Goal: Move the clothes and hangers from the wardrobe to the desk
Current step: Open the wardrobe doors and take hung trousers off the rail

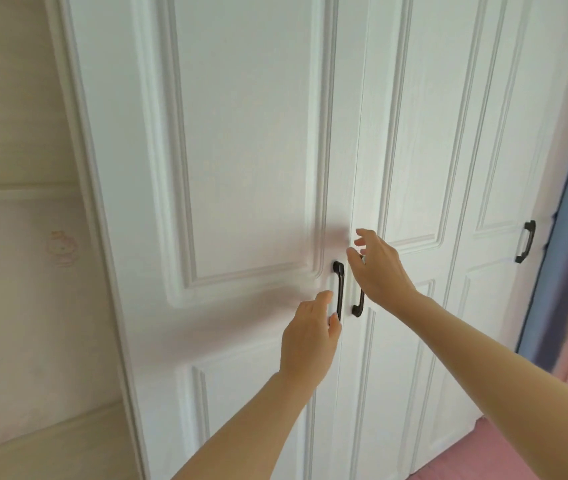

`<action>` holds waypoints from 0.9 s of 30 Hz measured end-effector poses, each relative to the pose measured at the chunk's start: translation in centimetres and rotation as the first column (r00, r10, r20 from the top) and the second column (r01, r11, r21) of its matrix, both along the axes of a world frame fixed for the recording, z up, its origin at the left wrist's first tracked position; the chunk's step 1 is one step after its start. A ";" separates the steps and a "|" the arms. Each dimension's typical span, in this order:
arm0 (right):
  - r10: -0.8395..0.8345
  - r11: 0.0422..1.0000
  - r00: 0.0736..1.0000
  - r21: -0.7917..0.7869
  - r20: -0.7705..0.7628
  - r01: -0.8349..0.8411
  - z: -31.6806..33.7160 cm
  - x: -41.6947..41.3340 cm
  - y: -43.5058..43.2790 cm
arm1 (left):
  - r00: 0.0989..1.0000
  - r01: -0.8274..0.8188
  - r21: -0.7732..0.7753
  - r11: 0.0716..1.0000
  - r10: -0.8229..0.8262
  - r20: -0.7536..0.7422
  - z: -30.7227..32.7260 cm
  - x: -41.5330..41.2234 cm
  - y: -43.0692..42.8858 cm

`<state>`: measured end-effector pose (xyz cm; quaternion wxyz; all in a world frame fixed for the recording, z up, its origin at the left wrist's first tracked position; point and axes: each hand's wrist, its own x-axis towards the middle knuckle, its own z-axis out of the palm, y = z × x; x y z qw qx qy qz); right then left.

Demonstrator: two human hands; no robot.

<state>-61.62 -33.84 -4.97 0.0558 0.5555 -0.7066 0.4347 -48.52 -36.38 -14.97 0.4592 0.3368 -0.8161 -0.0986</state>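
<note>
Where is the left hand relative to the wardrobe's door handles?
In the head view, the left hand is at the lower end of the left door's dark handle, just below and left of the right hand.

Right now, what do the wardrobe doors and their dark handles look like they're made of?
The wardrobe doors look like white painted or laminated board with a faint wood grain and moulded raised panels. The dark handles look like metal in a matte black or bronze finish, bowed and fixed at both ends. The exact material can't be confirmed.
</note>
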 end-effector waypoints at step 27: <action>0.295 0.950 0.842 -0.234 0.451 -0.208 2.0 -1.6 -1.7 | 0.981 -0.018 0.253 0.967 0.065 -0.180 0.6 -4.7 1.6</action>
